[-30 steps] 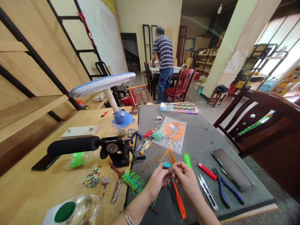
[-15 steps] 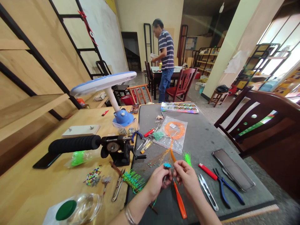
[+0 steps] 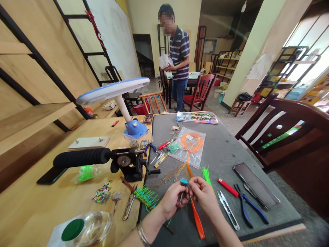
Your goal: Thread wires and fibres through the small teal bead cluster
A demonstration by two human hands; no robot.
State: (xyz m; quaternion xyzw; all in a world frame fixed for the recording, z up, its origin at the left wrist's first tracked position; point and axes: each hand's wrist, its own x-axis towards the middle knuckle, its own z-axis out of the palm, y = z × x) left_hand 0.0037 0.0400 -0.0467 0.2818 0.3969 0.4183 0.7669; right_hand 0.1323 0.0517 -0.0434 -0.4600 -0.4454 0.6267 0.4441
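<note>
My left hand [image 3: 172, 199] is closed around a small piece with a bright blue, beady top [image 3: 183, 182], which pokes out above the thumb and index finger. A dark, thin part shows below it between the fingers. Close against it, the fingertips of my right hand [image 3: 203, 192] are pinched together; what they hold is too small to make out. Just below the hands lies a tool with an orange handle [image 3: 197, 219]. An orange strand bundle [image 3: 189, 170] runs from a clear bag with an orange coil [image 3: 191, 143] toward my right fingers.
Right of my hands lie thread snips [image 3: 228, 211], blue-handled pliers [image 3: 248, 207], a red lighter [image 3: 228, 188] and a phone [image 3: 255, 185]. Leftward are green-tipped strands [image 3: 147, 197], a cranked device [image 3: 128, 164], colored beads [image 3: 102, 192] and a lamp [image 3: 135, 128]. A person [image 3: 179, 55] stands beyond the table.
My right fingertips have moved slightly left, closer to the blue-topped piece. The person behind has turned toward the table, holding a white stack. The tools on the table have stayed put.
</note>
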